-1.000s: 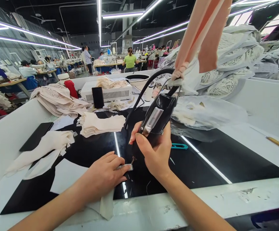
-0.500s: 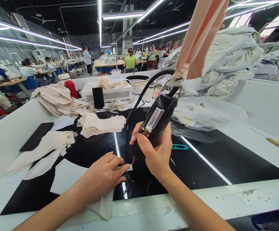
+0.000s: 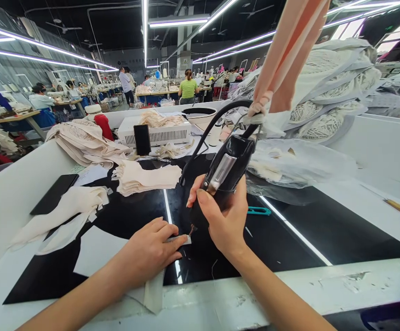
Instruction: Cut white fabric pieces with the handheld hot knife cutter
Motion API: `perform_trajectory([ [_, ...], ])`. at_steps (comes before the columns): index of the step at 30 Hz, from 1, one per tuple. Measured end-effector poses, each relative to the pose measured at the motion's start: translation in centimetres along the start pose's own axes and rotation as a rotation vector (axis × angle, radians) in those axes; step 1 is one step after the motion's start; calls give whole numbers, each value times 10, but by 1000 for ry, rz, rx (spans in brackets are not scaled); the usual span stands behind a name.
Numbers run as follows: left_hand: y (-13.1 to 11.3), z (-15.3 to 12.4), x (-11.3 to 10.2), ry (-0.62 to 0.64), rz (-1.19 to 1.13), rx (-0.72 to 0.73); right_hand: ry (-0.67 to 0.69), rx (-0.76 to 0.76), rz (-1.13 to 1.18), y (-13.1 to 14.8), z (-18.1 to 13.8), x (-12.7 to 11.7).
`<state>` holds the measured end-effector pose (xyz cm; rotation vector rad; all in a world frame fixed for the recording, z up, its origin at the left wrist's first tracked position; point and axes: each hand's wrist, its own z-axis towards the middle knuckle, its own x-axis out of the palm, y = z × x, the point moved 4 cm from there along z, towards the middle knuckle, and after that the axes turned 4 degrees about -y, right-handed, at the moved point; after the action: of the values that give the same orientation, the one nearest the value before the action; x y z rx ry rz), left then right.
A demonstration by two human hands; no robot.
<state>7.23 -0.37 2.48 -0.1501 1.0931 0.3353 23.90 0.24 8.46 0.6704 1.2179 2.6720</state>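
Observation:
My right hand [image 3: 225, 216] is wrapped round a black corded handheld tool [image 3: 225, 163] with a silver lever on its body. The tool tilts, and its thin copper-coloured tip points down at the end of a pale fabric strip [image 3: 187, 239]. Fingers extended, my left hand [image 3: 153, 248] presses this strip onto the black board [image 3: 248, 257], the strip's end sticking out past the fingertips. Most of the strip is hidden under the hand. Below my left wrist, a cream fabric length [image 3: 154, 294] hangs over the board's near edge. Beside that forearm lies a white sheet [image 3: 98, 250].
Stacked cream fabric pieces [image 3: 146, 177] and a loose cream bundle [image 3: 72, 211] lie left. A phone [image 3: 142, 140] leans on a white vented box [image 3: 168, 133]. Right of my right hand are a teal-handled tool [image 3: 258, 210] and a plastic bag [image 3: 296, 161]. Pink cloth [image 3: 289, 50] is tied above the tool.
My hands, the tool and the strip hold nearly the same positions. The whole view has shifted very slightly. In the far background, a second person now shows beside the standing one.

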Motion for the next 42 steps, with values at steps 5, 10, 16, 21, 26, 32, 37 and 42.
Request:
perform_trajectory([
  [5, 0, -1, 1, 4, 3, -7, -19, 24, 19, 3, -1, -1],
  [10, 0, -2, 2, 1, 4, -4, -10, 12, 44, 6, -5, -2],
  [16, 2, -4, -1, 21, -42, -13, -7, 28, -11, 7, -8, -2],
  [21, 2, -11, -11, -26, -87, -5, 9, 20, -3, 12, -10, -4],
  [26, 3, -20, -15, -38, -86, -27, 1, 16, -26, 12, -12, -9],
  [32, 1, -27, -15, -48, -103, -45, 15, -19, -48, 12, -12, -11],
  [37, 1, -30, -11, -51, -127, -69, 13, -10, -13, 12, -12, -14],
  [42, 1, -30, -7, -84, -155, -83, 7, -11, 17, 13, -7, -8],
])
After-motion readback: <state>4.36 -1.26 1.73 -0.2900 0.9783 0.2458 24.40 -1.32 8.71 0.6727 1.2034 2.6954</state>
